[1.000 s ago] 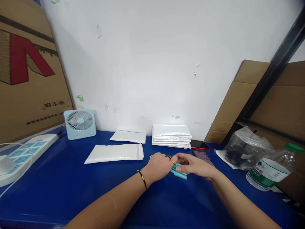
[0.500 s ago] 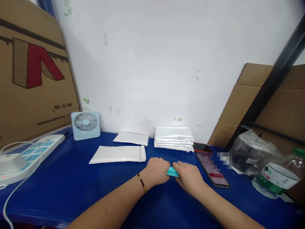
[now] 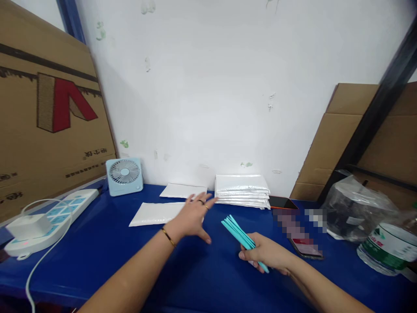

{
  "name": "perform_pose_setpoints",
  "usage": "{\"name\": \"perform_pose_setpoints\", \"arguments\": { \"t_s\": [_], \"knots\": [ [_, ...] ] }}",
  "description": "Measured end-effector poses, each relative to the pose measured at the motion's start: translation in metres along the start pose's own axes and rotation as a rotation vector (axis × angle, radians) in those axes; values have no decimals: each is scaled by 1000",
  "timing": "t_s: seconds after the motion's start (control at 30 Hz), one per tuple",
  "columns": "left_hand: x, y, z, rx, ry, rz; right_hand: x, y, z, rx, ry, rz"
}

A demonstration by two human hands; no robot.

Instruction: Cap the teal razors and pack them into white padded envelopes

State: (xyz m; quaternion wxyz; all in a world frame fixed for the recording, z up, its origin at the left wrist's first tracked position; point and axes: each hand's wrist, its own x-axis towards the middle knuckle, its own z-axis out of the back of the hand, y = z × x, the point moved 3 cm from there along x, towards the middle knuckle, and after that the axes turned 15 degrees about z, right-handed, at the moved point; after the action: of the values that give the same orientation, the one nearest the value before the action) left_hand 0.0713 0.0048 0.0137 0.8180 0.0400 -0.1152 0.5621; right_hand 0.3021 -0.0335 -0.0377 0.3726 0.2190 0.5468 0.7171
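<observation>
Several thin turquoise sticks (image 3: pixel 237 231) are bunched together, their far ends slightly fanned out, and I cannot make out exactly what kind they are. My right hand (image 3: pixel 260 252) is closed around them near their lower end. With fingers spread and nothing in it, my left hand (image 3: pixel 195 215) hovers by the right end of a white padded envelope (image 3: pixel 153 214), covering part of it. A second padded envelope (image 3: pixel 182 190) lies behind, against the wall. Right of my left fingertips sits a pile of similar white padded envelopes (image 3: pixel 241 183).
On the left of the blue table (image 3: pixel 107 252) are a light blue fan (image 3: pixel 124 176), a power strip (image 3: pixel 70 213) and its white cable. To the right lie a phone (image 3: pixel 306 248), a plastic-wrapped item (image 3: pixel 355 208) and a bottle (image 3: pixel 387 248). Cardboard leans at both sides.
My hands have come apart. The left let go of the turquoise sticks, opened and moved left toward the envelope; the right still holds the sticks, now tilted and showing their length.
</observation>
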Motion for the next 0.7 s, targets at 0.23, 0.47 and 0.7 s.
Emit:
{"name": "perform_pose_setpoints", "arguments": {
  "t_s": [0.23, 0.47, 0.7],
  "knots": [
    [1, 112, -21, 54, 421, 436, -4, 14, 28, -356, -22, 110],
    [4, 35, -18, -192, 317, 120, 8, 32, 42, -1305, -139, 212],
    [16, -16, -17, -340, 294, 44, 9, 25, 55, -1595, -71, 165]
  ]
}}
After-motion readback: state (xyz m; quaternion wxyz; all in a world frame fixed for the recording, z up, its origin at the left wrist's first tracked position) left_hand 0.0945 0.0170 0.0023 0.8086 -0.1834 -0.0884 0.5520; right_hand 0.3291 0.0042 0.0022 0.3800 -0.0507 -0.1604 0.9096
